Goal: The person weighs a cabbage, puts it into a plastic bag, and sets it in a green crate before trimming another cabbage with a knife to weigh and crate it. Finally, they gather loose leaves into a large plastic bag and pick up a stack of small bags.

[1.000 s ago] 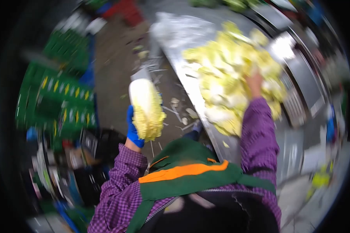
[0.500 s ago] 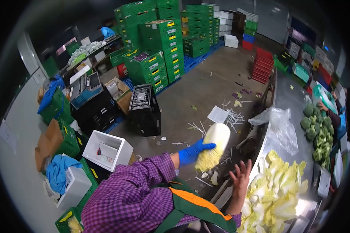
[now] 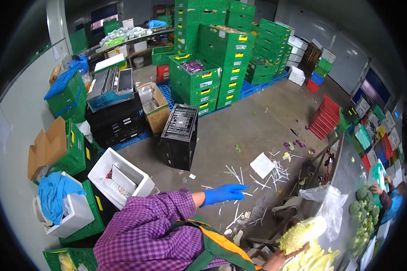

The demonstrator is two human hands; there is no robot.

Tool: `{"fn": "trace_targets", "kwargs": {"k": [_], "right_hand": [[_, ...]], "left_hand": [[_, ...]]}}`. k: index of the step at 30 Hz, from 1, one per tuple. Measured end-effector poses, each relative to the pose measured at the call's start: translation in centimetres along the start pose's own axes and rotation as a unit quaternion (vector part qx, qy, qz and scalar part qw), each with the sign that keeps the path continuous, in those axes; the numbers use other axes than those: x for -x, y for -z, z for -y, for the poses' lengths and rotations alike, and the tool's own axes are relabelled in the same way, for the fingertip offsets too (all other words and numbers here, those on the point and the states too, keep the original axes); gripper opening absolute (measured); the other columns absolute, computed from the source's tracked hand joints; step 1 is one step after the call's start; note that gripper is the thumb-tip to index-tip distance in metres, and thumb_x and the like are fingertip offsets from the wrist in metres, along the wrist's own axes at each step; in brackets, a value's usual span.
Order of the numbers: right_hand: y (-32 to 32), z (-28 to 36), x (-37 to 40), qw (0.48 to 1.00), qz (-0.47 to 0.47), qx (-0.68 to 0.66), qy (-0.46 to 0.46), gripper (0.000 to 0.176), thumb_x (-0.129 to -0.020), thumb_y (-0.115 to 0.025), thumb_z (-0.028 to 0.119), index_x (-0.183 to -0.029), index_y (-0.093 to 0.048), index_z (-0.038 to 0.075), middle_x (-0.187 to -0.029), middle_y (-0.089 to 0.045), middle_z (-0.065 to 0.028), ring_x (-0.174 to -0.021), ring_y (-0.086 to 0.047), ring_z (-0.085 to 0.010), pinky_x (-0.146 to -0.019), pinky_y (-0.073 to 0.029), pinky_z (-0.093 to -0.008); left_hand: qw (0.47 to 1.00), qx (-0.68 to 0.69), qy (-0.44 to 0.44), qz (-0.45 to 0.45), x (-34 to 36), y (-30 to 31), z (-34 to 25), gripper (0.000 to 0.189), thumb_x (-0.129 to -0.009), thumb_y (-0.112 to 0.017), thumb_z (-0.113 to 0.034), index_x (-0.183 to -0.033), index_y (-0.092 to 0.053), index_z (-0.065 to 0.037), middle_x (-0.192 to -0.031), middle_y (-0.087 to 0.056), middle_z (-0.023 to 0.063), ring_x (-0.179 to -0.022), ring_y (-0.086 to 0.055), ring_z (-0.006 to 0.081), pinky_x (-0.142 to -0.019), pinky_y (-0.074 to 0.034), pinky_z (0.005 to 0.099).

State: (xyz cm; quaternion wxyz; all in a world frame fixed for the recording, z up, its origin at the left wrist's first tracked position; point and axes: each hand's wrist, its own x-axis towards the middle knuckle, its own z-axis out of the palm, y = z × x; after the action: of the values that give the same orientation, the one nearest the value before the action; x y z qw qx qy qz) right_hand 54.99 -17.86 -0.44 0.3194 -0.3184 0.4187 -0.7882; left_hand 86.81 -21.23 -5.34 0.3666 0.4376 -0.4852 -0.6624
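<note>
My left hand (image 3: 224,194), in a blue glove, is stretched out over the floor with its fingers extended and nothing in them. At the lower right, my bare right hand (image 3: 292,255) holds a pale yellow-green Chinese cabbage (image 3: 301,235) from below, and the cabbage hides part of the fingers. Loose yellow cabbage leaves (image 3: 313,261) lie on the metal table just beneath it. Beside the cabbage is a crumpled clear plastic bag (image 3: 332,210).
Broccoli (image 3: 362,212) lies on the table (image 3: 348,169) at the right, near another person's hand (image 3: 376,189). White strips and scraps litter the floor. A black crate (image 3: 181,135), a white foam box (image 3: 142,185) and stacked green crates (image 3: 235,67) stand left and ahead.
The cabbage has gone from my left hand to my right and moved down to the right, over the leaves. My left hand is now empty. The view has turned.
</note>
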Motion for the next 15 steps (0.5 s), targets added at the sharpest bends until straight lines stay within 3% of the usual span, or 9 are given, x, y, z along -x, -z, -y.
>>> {"fn": "trace_targets", "kwargs": {"k": [3,7,11,15], "right_hand": [[-0.6,0.6,-1.5,0.984,-0.013,-0.125,-0.125,0.058,-0.087,-0.052,0.042,-0.129,-0.042,0.003,-0.121,-0.054,-0.0152,-0.102,-0.057,-0.0294,-0.084,-0.05,-0.0407],[-0.7,0.2,-1.4,0.972,-0.012,-0.158,-0.173,0.058,-0.087,-0.052,0.041,-0.129,-0.042,0.004,-0.121,-0.054,-0.0149,-0.102,-0.057,-0.0291,-0.084,-0.05,-0.0404],[-2.9,-1.4,-1.6,0.959,0.006,-0.188,-0.212,0.057,-0.087,-0.052,0.041,-0.129,-0.042,0.004,-0.121,-0.054,-0.0146,-0.102,-0.057,-0.0287,-0.083,-0.05,-0.0401],[-4.8,-3.2,-1.6,0.945,0.025,-0.221,-0.239,0.057,-0.087,-0.052,0.041,-0.13,-0.042,0.004,-0.121,-0.054,-0.0143,-0.102,-0.057,-0.0284,-0.083,-0.05,-0.0397]], "left_hand": [[0.998,0.014,0.019,-0.051,1.9,4.0,1.5,0.055,-0.089,-0.059,-0.029,-0.138,-0.04,-0.012,-0.125,-0.054,0.0075,-0.115,-0.049,0.0156,-0.098,-0.04,0.031],[0.986,0.039,0.051,-0.152,4.1,7.1,2.0,0.05,-0.089,-0.06,-0.03,-0.133,-0.046,-0.012,-0.123,-0.055,0.0031,-0.107,-0.051,0.0125,-0.088,-0.043,0.0295],[0.985,0.024,0.034,-0.168,4.7,8.9,3.0,0.051,-0.088,-0.06,-0.032,-0.133,-0.046,-0.012,-0.123,-0.055,0.0027,-0.109,-0.051,0.0134,-0.09,-0.043,0.0311],[0.984,0.061,0.071,-0.153,4.3,10.2,4.7,0.052,-0.087,-0.061,-0.033,-0.133,-0.047,-0.013,-0.122,-0.055,0.0021,-0.108,-0.051,0.0141,-0.088,-0.042,0.0319]]}}
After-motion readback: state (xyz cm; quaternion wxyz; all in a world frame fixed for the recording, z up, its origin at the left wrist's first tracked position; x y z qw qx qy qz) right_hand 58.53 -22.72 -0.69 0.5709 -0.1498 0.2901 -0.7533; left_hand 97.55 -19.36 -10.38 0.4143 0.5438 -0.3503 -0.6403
